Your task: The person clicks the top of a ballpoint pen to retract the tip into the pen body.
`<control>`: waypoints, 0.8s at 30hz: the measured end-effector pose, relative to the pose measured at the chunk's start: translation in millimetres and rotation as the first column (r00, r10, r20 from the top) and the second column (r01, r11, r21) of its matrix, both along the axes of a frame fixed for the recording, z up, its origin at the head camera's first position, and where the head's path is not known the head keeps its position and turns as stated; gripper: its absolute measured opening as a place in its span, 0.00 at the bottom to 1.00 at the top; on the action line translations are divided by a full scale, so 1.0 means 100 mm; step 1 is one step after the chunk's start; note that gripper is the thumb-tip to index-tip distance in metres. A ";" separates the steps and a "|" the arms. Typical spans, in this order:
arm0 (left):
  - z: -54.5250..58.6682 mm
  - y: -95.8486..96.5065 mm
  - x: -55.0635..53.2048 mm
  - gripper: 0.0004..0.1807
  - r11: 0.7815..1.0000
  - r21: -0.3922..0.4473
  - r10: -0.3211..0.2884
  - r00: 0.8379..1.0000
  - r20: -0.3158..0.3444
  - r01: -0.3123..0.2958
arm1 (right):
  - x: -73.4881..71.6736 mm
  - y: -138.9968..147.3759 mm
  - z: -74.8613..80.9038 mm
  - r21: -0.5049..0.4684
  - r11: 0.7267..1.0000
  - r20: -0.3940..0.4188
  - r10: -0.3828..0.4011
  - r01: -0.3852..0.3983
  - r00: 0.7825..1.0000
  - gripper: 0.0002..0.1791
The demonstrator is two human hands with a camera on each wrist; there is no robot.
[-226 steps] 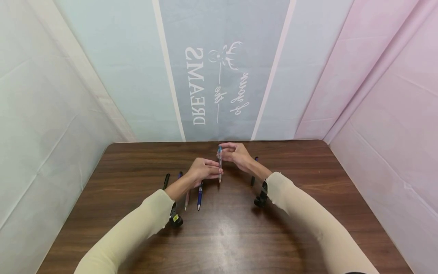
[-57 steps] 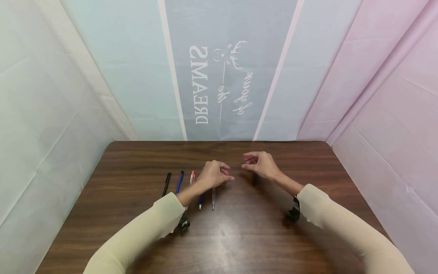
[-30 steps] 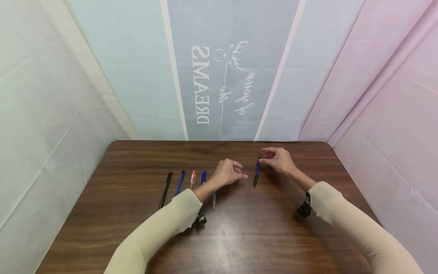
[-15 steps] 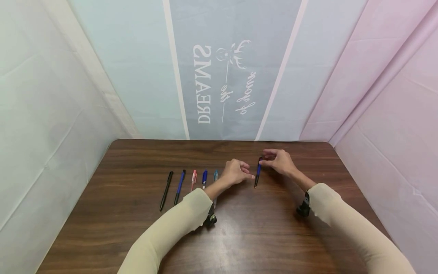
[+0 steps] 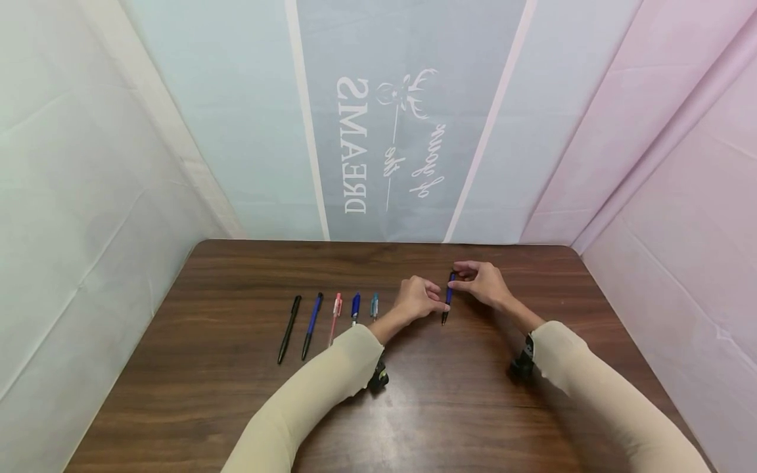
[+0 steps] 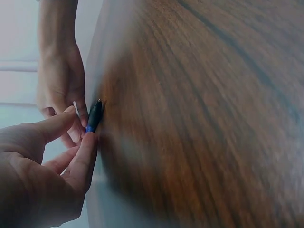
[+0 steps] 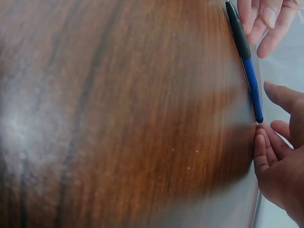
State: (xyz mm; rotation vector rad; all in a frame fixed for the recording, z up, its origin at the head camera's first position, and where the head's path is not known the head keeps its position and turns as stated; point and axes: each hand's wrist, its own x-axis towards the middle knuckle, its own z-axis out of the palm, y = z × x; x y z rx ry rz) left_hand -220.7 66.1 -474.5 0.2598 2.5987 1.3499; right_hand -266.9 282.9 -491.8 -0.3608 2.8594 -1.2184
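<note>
A blue pen with a black grip (image 5: 449, 295) lies on the brown table, apart from the other pens. My left hand (image 5: 417, 297) is at its left, thumb tip by the pen's black lower part; in the left wrist view a finger reaches the pen (image 6: 95, 117) while the thumb stands off it. My right hand (image 5: 486, 284) is around the upper end. In the right wrist view the pen (image 7: 251, 80) has its end between that hand's parted thumb and fingers (image 7: 262, 147). Neither hand visibly pinches it.
Left of the hands, several pens lie in a row: a black pen (image 5: 290, 330), a blue and black pen (image 5: 312, 326), a pink pen (image 5: 336, 309), a blue pen (image 5: 355, 305) and a teal-topped pen (image 5: 374, 303). My left sleeve (image 5: 331, 374) partly covers the row.
Earlier both hands held the teal-topped pen, which now lies in the row. Both hands have moved right to the blue and black pen, the left closing in on its lower part most recently.
</note>
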 end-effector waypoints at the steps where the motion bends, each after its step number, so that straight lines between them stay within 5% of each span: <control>1: -0.01 0.01 0.00 0.21 1.000 -0.007 0.003 1.000 -0.001 -0.003 | 0.00 0.00 -0.01 -0.004 1.000 -0.004 0.002 -0.002 1.000 0.28; 18: -0.04 0.18 0.02 0.18 0.993 -0.108 0.028 0.996 -0.083 -0.037 | 0.01 -0.03 -0.05 -0.020 1.000 -0.032 -0.008 0.008 0.999 0.25; 24: -0.06 0.18 0.02 0.18 0.993 -0.110 0.022 0.996 -0.091 -0.032 | 0.02 -0.04 -0.04 -0.104 0.994 -0.013 -0.030 0.028 0.999 0.24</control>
